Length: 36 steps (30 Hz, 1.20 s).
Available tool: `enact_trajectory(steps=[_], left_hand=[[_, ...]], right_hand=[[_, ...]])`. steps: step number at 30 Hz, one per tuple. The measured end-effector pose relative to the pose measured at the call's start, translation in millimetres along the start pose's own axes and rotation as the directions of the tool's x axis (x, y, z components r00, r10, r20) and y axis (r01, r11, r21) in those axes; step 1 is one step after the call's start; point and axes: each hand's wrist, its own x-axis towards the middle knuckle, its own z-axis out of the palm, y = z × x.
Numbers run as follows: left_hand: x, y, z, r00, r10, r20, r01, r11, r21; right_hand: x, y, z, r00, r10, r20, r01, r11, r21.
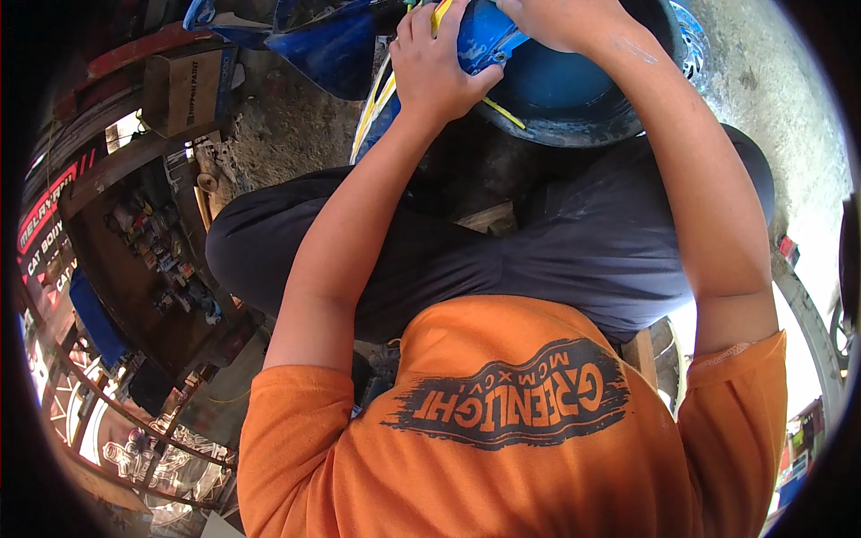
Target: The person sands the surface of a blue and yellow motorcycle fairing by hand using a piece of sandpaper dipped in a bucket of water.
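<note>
At the top of the view, my left hand point(430, 76) grips a glossy blue plastic panel with yellow and white stripes point(484, 40). Its thumb lies along the panel's near side and its fingers lie over the striped side. My right hand point(560, 22) is bent over the panel's right end, fingers curled and partly cut off by the frame's upper edge. What that hand holds, if anything, is hidden. Below and to the right of the panel is a round dark basin point(619, 130) with a bluish inside.
Another dark blue curved panel point(327, 54) lies at the upper left. A cardboard box point(184, 94) stands farther left, above a shelf of small items point(157, 242). My bent legs point(502, 260) border the basin's near side. Rough concrete floor point(762, 99) shows at the right.
</note>
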Motion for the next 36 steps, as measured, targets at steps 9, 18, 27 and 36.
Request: enact_trajectory(steps=[9,18,27,36], left_hand=[[0.4,1.3,-0.9,1.0,-0.004,0.008,0.004,1.0,-0.005],[0.6,1.7,-0.6,1.0,0.008,-0.015,-0.008,1.0,0.002],[1.7,2.9,-1.1,1.0,-0.011,0.005,0.011,1.0,-0.01],[0.6,1.1,0.6,1.0,-0.001,-0.007,0.001,1.0,0.01]], right_hand=[[4.6,4.9,8.5,1.0,-0.018,0.007,0.019,0.999,-0.038],[2.7,3.9,5.5,0.999,-0.013,0.029,0.013,1.0,-0.024],[2.9,5.5,8.7,1.0,-0.021,0.013,0.021,0.999,-0.033],[2.6,5.0,7.7,0.999,-0.03,0.027,0.031,0.998,-0.045]])
